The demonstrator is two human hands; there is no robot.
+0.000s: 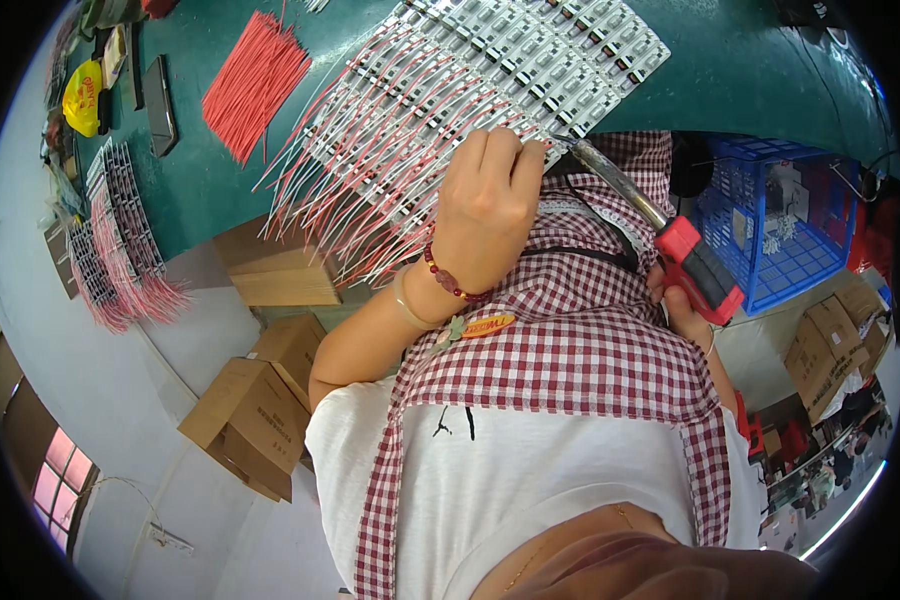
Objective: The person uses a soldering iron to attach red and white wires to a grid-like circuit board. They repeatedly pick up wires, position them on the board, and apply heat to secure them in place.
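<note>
Across the table lies a panel of small metallic boards (530, 60), set in rows. Red and white wires (370, 150) trail from its left part and hang over the near edge. My left hand (485, 205) bends over the panel's near edge with its fingers closed and pointing down; what they pinch is hidden. In my right hand (682, 305) is a soldering iron (698, 268) with a red and black handle. Its metal barrel slants up and left, and its tip reaches the panel's edge just right of my left fingertips.
A bundle of red wires (256, 85) lies on the green table (205, 190). Left of it are a phone (160, 105), a yellow object (82, 98) and wired boards (120, 235). A blue crate (770, 225) stands at right. Cardboard boxes (255, 415) sit below the table.
</note>
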